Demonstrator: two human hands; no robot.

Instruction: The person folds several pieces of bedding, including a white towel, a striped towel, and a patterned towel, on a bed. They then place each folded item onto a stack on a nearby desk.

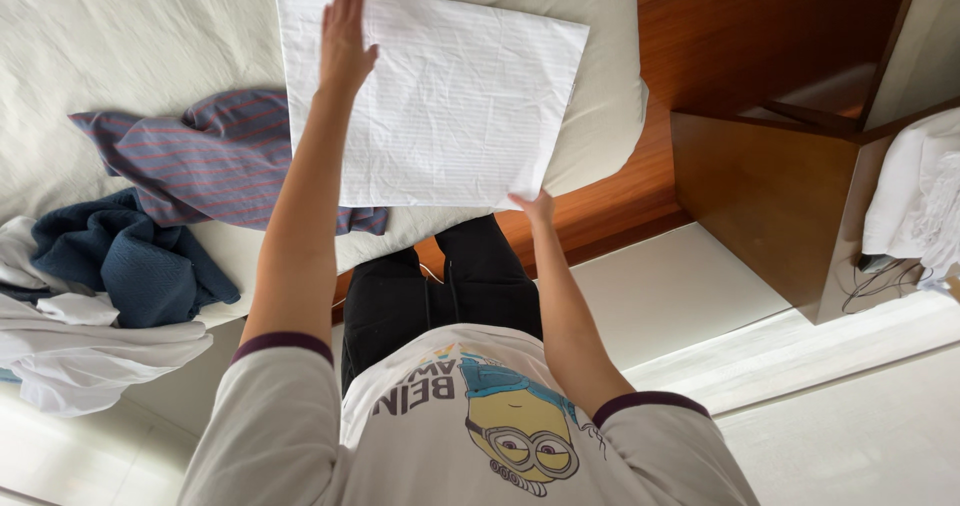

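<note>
A folded white cloth (450, 96) with fine stripes lies flat on the bed's white sheet (120, 36). My left hand (343, 31) rests palm down on the cloth's far left part, fingers stretched out, holding nothing. My right hand (535, 206) pinches the cloth's near right corner at the edge of the bed. My black trousers and printed grey shirt show below the arms.
Left of the cloth on the bed lie a purple striped garment (200, 156), a dark blue knit piece (120, 261) and crumpled white clothes (70, 356). A wooden nightstand (760, 196) stands at the right with white fabric (915, 196) beside it.
</note>
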